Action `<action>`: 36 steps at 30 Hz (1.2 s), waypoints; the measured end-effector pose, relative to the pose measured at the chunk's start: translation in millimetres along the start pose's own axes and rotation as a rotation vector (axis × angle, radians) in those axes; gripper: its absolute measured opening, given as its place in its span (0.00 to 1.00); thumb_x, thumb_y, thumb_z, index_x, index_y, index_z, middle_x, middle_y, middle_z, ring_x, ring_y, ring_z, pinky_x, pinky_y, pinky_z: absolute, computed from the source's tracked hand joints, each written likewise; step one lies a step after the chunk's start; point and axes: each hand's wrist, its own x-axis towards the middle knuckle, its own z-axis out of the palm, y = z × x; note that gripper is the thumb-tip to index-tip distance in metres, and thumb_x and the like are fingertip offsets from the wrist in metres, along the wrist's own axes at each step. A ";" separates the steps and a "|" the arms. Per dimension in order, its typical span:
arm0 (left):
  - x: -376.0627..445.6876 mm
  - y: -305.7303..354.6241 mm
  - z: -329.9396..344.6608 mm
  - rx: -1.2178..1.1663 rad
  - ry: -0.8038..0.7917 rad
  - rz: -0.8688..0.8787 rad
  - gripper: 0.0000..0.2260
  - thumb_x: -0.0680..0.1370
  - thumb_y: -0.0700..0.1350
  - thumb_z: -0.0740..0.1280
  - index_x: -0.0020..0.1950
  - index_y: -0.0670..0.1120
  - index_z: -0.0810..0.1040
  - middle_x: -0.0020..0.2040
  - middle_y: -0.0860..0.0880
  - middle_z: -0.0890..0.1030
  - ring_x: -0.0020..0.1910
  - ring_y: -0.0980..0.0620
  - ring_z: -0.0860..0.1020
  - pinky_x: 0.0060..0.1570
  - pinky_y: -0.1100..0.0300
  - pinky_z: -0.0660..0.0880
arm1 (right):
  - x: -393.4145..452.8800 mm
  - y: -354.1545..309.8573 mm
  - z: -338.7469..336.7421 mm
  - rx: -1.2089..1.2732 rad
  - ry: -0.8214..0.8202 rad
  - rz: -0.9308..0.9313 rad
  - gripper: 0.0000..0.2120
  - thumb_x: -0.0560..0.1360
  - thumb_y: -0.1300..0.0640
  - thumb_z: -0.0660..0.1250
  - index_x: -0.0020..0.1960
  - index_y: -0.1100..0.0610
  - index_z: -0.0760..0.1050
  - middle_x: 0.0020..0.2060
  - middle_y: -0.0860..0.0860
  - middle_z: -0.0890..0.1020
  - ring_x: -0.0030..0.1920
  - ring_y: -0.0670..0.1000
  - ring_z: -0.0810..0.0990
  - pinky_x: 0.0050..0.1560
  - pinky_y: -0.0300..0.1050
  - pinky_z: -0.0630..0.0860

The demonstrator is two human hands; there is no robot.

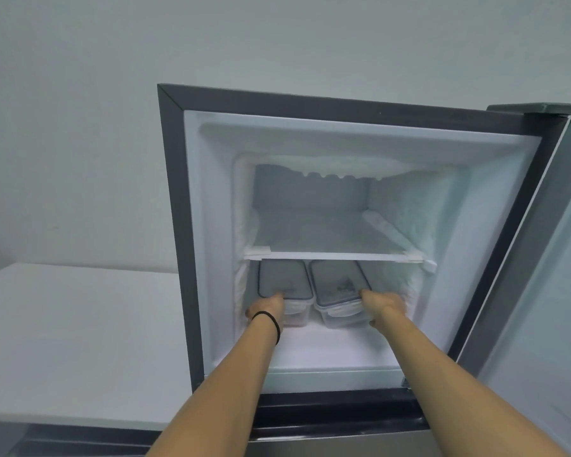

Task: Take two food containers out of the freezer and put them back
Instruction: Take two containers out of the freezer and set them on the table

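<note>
Two clear food containers with grey lids lie side by side on the freezer floor, under the white shelf. My left hand grips the near left corner of the left container. My right hand grips the near right corner of the right container. Both arms reach into the open freezer compartment. A black hair tie circles my left wrist. Frost coats the freezer walls and ceiling.
The freezer door stands open at the right. A white countertop lies to the left of the fridge, at about the height of the freezer floor. The upper shelf space holds only frost. A plain wall is behind.
</note>
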 end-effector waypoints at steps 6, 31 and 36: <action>-13.0 4.3 1.3 -0.247 -0.029 -0.083 0.30 0.73 0.53 0.68 0.70 0.40 0.67 0.68 0.42 0.72 0.62 0.40 0.75 0.62 0.51 0.73 | -6.3 -1.3 -0.5 0.252 -0.083 0.069 0.20 0.75 0.57 0.65 0.65 0.64 0.71 0.61 0.58 0.76 0.56 0.63 0.78 0.43 0.53 0.79; -100.8 -20.6 -74.0 -0.406 -0.561 -0.170 0.08 0.73 0.43 0.68 0.50 0.47 0.72 0.62 0.44 0.61 0.66 0.41 0.67 0.41 0.52 0.80 | -120.3 71.1 -38.2 0.393 0.054 0.021 0.22 0.81 0.48 0.53 0.72 0.57 0.65 0.68 0.54 0.69 0.52 0.62 0.79 0.58 0.56 0.78; -130.1 -47.5 -132.4 -0.418 -0.643 -0.234 0.09 0.71 0.43 0.70 0.47 0.46 0.72 0.63 0.42 0.64 0.63 0.39 0.70 0.35 0.52 0.82 | -188.5 97.6 -32.3 0.503 0.077 0.005 0.21 0.81 0.50 0.56 0.71 0.59 0.66 0.67 0.57 0.71 0.55 0.61 0.78 0.56 0.59 0.79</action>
